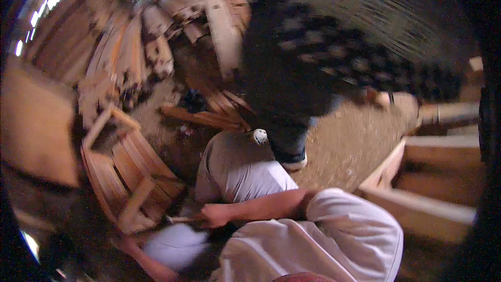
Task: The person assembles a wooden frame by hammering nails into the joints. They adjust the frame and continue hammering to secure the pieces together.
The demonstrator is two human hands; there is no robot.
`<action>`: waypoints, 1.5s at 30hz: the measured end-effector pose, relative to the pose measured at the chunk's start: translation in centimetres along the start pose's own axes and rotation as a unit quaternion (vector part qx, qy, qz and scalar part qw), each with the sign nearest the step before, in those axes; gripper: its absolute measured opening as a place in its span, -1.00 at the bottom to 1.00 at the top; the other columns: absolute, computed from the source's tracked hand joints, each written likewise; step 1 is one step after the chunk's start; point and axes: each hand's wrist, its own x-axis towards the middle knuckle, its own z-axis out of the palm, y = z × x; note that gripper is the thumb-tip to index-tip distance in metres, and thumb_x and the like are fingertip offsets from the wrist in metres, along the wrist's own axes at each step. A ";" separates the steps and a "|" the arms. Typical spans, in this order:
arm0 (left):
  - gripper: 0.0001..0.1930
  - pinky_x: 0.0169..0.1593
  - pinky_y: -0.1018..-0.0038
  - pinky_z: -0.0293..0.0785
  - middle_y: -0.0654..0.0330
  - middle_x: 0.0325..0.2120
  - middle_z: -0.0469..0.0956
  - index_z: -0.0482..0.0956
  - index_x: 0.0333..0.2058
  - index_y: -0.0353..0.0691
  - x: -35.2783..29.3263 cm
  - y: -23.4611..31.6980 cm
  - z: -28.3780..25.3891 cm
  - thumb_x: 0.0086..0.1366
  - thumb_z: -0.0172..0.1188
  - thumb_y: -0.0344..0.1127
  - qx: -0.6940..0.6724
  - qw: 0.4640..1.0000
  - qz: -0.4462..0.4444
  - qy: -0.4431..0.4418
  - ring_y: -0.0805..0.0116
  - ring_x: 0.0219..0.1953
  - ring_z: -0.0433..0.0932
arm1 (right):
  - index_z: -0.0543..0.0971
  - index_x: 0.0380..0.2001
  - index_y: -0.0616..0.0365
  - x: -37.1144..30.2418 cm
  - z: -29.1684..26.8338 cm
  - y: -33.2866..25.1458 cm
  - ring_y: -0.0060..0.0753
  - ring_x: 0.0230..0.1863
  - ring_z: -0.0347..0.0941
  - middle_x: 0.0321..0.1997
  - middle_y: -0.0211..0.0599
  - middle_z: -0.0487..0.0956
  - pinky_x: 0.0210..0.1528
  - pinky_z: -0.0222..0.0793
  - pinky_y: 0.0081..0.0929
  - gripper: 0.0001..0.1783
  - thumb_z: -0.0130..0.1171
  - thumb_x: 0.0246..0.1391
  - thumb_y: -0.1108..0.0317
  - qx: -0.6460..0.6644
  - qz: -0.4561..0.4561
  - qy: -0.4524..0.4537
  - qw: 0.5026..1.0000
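A slatted wooden crate [130,162], with pale end pieces, lies tilted to the left of my legs. My left hand [124,241] is at its near lower corner, smeared by motion, so its grip on the wood cannot be made out. In front of my body, my right hand [215,215] is closed round a thin stick-like tool [185,220] that points left toward the crate. Blur hides what kind of tool it is. My legs in light trousers [255,180] are bent beside the crate.
A person in dark clothes [292,68] stands close ahead, with a shoe [295,164] near my knee. Stacked planks [125,47] fill the far left, with loose boards [209,117] on the dirt floor. A wooden panel [39,120] is at far left; another wooden frame [422,198] stands right.
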 end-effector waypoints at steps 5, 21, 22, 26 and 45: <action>-0.51 0.10 0.20 0.45 -0.14 0.03 0.59 0.57 0.09 -0.35 -3.7 16.8 -1.6 0.43 0.13 -0.04 -0.088 0.989 -0.001 -0.122 -0.02 0.02 0.60 | 0.40 0.23 0.21 -2.1 -2.3 -0.8 0.36 -0.13 0.53 -0.16 0.26 0.60 -0.02 0.47 0.05 -0.39 0.20 0.21 0.11 0.134 0.115 -0.008 0.984; -0.59 0.28 0.26 0.38 0.02 0.11 0.55 0.52 0.15 -0.34 -4.1 18.2 -0.1 0.42 0.12 -0.24 -0.138 0.987 0.028 -0.082 0.14 0.16 0.51 | 0.41 0.20 0.18 1.2 -6.6 -2.2 0.27 0.04 0.52 0.04 0.13 0.59 0.11 0.44 0.04 -0.43 0.20 0.22 0.13 0.187 0.100 0.109 0.971; -0.60 0.27 0.26 0.38 0.02 0.11 0.56 0.53 0.14 -0.34 -4.2 18.1 -0.1 0.42 0.12 -0.26 -0.145 0.985 0.032 -0.084 0.14 0.15 0.51 | 0.42 0.20 0.16 1.1 -6.6 -2.2 0.26 0.04 0.53 0.05 0.12 0.59 0.11 0.44 0.04 -0.44 0.19 0.22 0.13 0.176 0.115 0.099 0.973; -0.65 0.26 0.28 0.39 0.02 0.09 0.57 0.54 0.10 -0.35 -3.8 16.8 -0.8 0.41 0.11 -0.33 -0.188 0.976 0.059 -0.094 0.16 0.14 0.52 | 0.44 0.21 0.11 -0.2 -1.9 0.8 0.26 0.01 0.54 0.02 0.12 0.60 0.09 0.44 0.05 -0.45 0.19 0.22 0.11 0.168 0.137 0.067 0.974; -0.27 0.35 0.14 0.23 -0.10 0.25 0.37 0.33 0.23 -0.27 -2.5 20.3 0.1 0.12 0.44 -0.24 -0.224 0.971 0.073 -0.046 -0.14 0.29 0.33 | 0.50 0.08 0.23 2.1 -10.3 -7.5 -0.72 -0.56 0.25 -0.47 -0.49 0.44 -0.57 0.11 -0.64 -0.67 0.06 0.37 0.30 0.344 0.287 0.132 0.884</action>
